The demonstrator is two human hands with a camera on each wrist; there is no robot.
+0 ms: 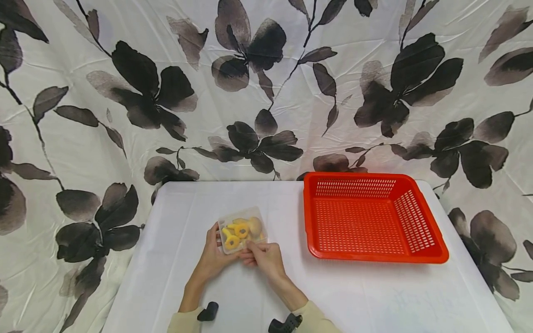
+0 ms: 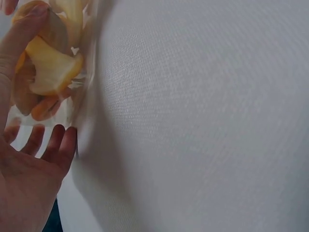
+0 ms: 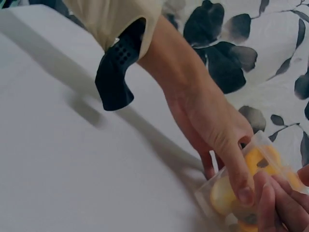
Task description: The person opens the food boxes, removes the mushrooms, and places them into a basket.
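Observation:
A clear plastic box [image 1: 243,230] of yellow and tan pieces, some ring-ended, is held above the white table. My left hand [image 1: 213,256] grips it from the left; in the left wrist view the thumb lies over the box [image 2: 58,104] and the other fingers spread below it. My right hand [image 1: 268,260] is at the near edge, thumb and curled fingers pinching there. In the right wrist view my left hand [image 3: 217,130] reaches down to the box [image 3: 219,195], and my right hand's fingers [image 3: 282,205] partly cover it. What the pieces are is unclear.
A red perforated plastic basket [image 1: 354,226] stands to the right on the white table [image 1: 374,296]. Behind the table hangs a floral cloth [image 1: 258,92]. Both wrists carry black devices over beige sleeves.

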